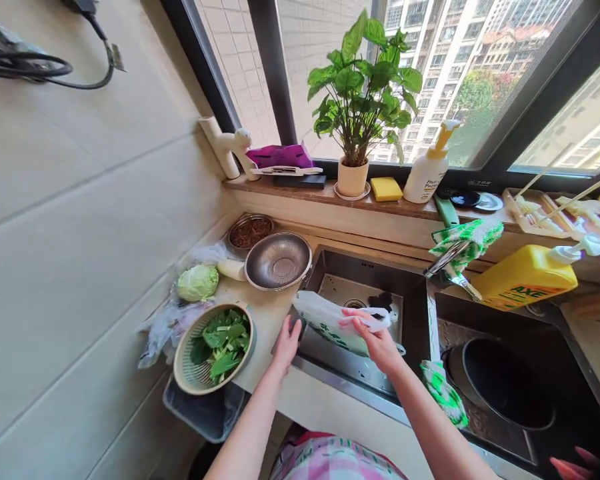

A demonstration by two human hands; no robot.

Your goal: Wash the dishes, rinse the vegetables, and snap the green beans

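Sunlit through the window, the sink (410,293) is where both hands are working: the right hand (377,340) is pinching a white plastic bag (330,320) over the basin, while the left hand (286,341) is resting open-fingered on the desk (265,320) edge beside it. Nearby, 1 colander of greens (214,347) is sitting to the left.

Both forearms are bare, with no sleeves, watch or rings showing on the left hand (286,343) or the right hand (377,340). At the bottom edge a pink-and-white checked garment (330,460) with green markings covers the front of the body.
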